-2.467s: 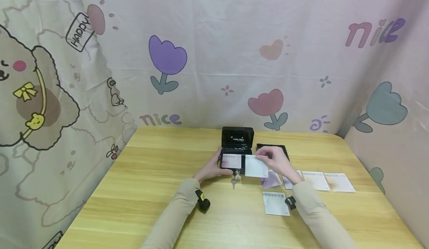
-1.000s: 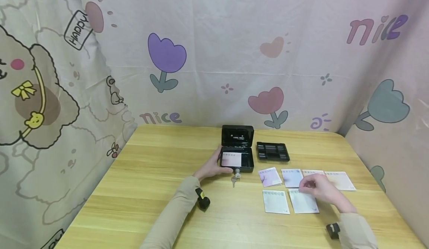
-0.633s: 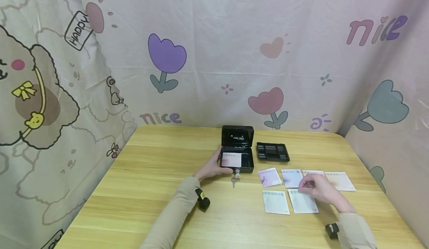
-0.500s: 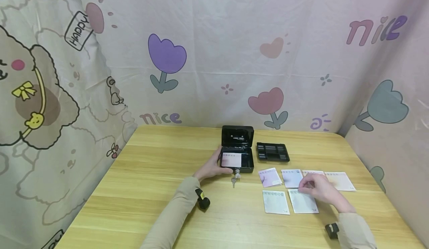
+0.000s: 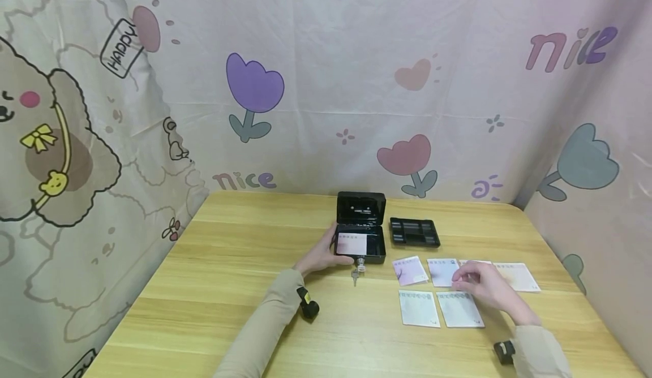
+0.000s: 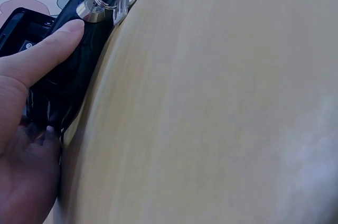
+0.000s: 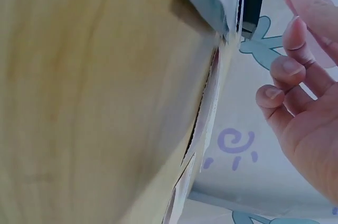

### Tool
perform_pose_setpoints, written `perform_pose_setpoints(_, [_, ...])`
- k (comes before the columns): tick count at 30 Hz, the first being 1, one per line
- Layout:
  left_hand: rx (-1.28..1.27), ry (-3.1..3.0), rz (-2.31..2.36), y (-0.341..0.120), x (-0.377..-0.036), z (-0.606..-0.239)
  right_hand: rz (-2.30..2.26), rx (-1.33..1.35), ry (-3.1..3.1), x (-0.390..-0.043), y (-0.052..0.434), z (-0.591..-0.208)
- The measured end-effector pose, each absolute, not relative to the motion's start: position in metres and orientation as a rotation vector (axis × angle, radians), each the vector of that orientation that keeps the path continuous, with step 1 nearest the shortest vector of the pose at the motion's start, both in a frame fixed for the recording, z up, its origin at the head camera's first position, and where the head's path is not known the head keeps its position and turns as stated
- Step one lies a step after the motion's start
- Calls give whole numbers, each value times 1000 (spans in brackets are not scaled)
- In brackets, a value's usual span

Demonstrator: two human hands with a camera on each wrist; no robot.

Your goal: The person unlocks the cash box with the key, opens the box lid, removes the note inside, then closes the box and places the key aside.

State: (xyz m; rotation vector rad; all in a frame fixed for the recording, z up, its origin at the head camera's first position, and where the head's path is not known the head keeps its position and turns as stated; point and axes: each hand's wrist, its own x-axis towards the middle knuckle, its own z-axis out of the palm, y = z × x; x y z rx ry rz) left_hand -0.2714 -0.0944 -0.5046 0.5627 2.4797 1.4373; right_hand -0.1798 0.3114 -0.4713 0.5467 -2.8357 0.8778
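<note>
While my left hand (image 5: 322, 254) gripped the cash box (image 5: 359, 244), my right hand (image 5: 477, 285), fingers relaxed, hovered over the near-right note (image 5: 460, 312), box well left.

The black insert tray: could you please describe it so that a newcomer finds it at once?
On the wooden table, find the open black cash box held by the left hand. The black insert tray lies just right of it, beyond the paper notes; alone, it is shallow, lidless and ribbed into compartments.

head view overlooks table (image 5: 229, 287), wrist views close
</note>
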Motion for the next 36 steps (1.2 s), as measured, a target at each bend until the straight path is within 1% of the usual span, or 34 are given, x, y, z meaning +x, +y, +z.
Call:
perform_pose_setpoints(4, [574,2473,1452,-94,-272,-506,901,530,-2832,-180,309,-466])
perform_pose_setpoints(8, [588,2466,1466,-94,-273,-507,892,598,-2746,-182,303,-460])
perform_pose_setpoints(16, [609,2467,1474,-93,-275,-507,898,642,-2674,-192,278,-443])
perform_pose_setpoints(29, [627,2470,1488,-91,-274,-508,1013,939,-2649,-221,225,-417])
perform_pose_setpoints(36, [582,2468,1482,-92,-274,-507,1047,1023,-2696,-236,199,-407])
